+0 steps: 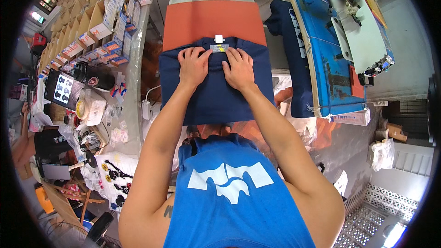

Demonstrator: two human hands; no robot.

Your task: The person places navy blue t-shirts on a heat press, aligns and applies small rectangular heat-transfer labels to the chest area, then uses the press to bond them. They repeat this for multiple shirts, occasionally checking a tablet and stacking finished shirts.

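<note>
A navy T-shirt (220,100) lies over the front of an orange pad (213,17), its collar facing away from me. Inside the neck sits a small grey label (219,48) with a yellow slash and writing. Just beyond it a white tag (218,38) stands at the collar's back edge. My left hand (194,67) rests palm down on the shirt, with its thumb at the label's left end. On the other side, my right hand (238,70) lies on the fabric, fingertips at the label's right end. Both hands have their fingers somewhat spread and bent.
To the right, a heat press (365,24) stands by a blue padded board (317,51), with another navy garment (293,58) hanging beside it. Leftward, a table (132,89) carries cardboard bins (100,20), a black bottle (100,80) and a tablet (61,88). Another person's arm (24,131) shows far left.
</note>
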